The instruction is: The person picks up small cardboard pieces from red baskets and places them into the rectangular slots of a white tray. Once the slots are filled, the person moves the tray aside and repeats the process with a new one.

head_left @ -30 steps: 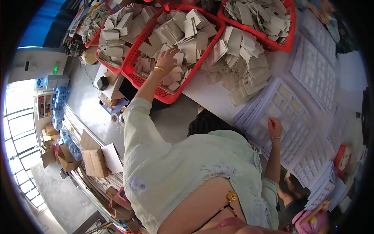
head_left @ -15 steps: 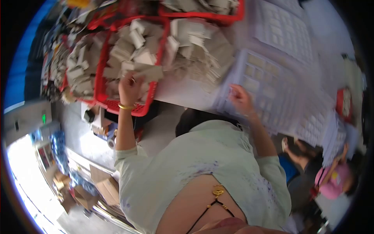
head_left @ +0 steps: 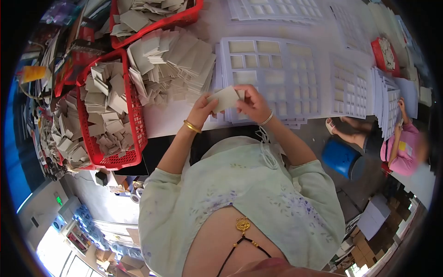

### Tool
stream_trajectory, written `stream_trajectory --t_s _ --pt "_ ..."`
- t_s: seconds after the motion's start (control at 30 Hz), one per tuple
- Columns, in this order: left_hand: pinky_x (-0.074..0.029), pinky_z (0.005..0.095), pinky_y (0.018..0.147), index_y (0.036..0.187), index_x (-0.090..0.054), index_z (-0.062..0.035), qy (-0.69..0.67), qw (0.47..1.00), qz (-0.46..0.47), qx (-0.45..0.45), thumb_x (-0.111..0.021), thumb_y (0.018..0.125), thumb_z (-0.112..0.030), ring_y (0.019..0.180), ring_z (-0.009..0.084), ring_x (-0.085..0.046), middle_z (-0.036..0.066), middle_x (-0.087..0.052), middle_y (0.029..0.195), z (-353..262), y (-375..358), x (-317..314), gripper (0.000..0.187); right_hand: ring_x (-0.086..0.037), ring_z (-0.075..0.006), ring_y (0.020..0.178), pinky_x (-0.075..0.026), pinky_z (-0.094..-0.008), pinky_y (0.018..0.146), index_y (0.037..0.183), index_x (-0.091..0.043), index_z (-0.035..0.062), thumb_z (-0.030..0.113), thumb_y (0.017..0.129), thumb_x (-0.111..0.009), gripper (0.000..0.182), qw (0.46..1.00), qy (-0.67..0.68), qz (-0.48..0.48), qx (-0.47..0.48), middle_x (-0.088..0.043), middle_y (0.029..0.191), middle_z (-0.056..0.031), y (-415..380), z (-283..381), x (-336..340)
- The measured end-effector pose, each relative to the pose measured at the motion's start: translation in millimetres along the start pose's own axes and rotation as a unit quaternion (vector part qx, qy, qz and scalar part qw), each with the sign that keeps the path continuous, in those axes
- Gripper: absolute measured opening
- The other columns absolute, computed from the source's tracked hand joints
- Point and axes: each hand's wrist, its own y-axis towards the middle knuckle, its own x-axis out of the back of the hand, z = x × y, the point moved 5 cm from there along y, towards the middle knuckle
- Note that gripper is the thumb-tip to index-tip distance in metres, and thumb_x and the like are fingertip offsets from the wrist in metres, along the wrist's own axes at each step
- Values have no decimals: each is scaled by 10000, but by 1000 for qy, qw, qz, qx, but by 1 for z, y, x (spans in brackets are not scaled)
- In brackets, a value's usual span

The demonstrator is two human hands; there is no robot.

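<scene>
Grip of left hand [head_left: 202, 112] and right hand [head_left: 255, 105], viewed from my remote post, pinches pale card pieces [head_left: 225, 98] at opposite ends, seemingly to steady them, over the left part of gridded sheets [head_left: 278, 79] on the desk [head_left: 162, 118], right of a red basket [head_left: 134, 104].

Two bangled hands [head_left: 255, 106], one barrel [head_left: 338, 157], at least three baskets [head_left: 134, 105]
</scene>
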Motion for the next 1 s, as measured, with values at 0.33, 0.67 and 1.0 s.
stream_trajectory --t_s 0.33,0.67,1.0 --pt "-476 307 559 997 -564 -87 432 889 -70 -134 -663 791 -147 587 187 -605 83 -626 731 33 70 -33 236 -569 -56 675 -466 -211 545 1118 -543 36 34 871 -559 248 938 -133 -315 56 -625 847 -18 -13 -8 162" --pt "-494 431 685 959 -570 -122 547 810 -60 -201 -584 782 -104 834 333 -602 124 -587 930 62 101 -43 178 -544 -31 639 -434 -190 518 1052 -585 42 89 850 -599 208 946 -88 -306 -57 -599 798 -8 -11 -23 162" --pt "-503 416 705 958 -602 -103 590 779 -120 -173 -603 763 -85 891 306 -584 78 -572 1018 53 70 -49 196 -623 -154 670 -501 -285 641 947 -630 81 123 788 -645 165 932 -312 -177 -59 -664 778 -73 42 -60 135"
